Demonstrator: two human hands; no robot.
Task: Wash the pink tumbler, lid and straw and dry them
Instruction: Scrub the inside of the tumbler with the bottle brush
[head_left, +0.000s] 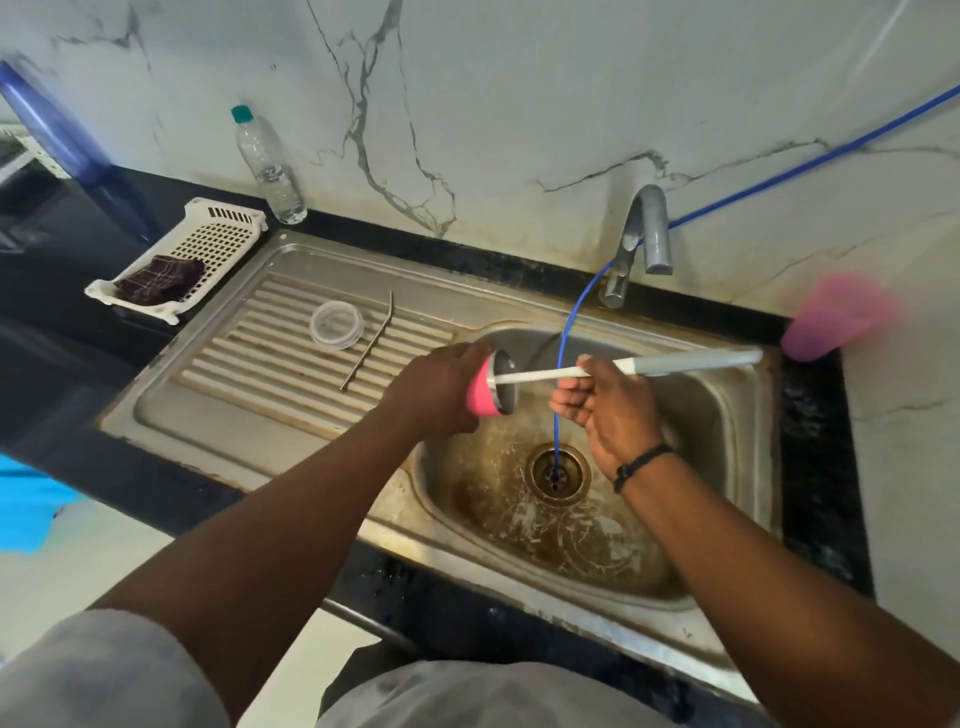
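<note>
I see the steel sink basin hemmed by its raised rim on all sides, with the tap rising from the back edge and a thin blue hose dropping from it straight down into the drain; that hose hangs just behind my right hand and crosses the long handle I hold. The open room lies over the basin's middle and front. To the left the ribbed drainboard carries the clear lid and, just beside it on the right, the bent metal straw, the two apart from each other. Further left a white perforated basket sits on the dark worktop with a dark checked cloth in it, and a clear water bottle stands against the marble wall. A blurred pink cup stands at the sink's far right corner. My left hand reaches over the basin's left edge, fingers wrapped around the pink tumbler, which is tipped on its side with the steel mouth facing right. My right hand, a dark band on the wrist, is loosely curled, thumb and fingers pinching the bottle brush handle, whose far tip is inside the tumbler's mouth.
</note>
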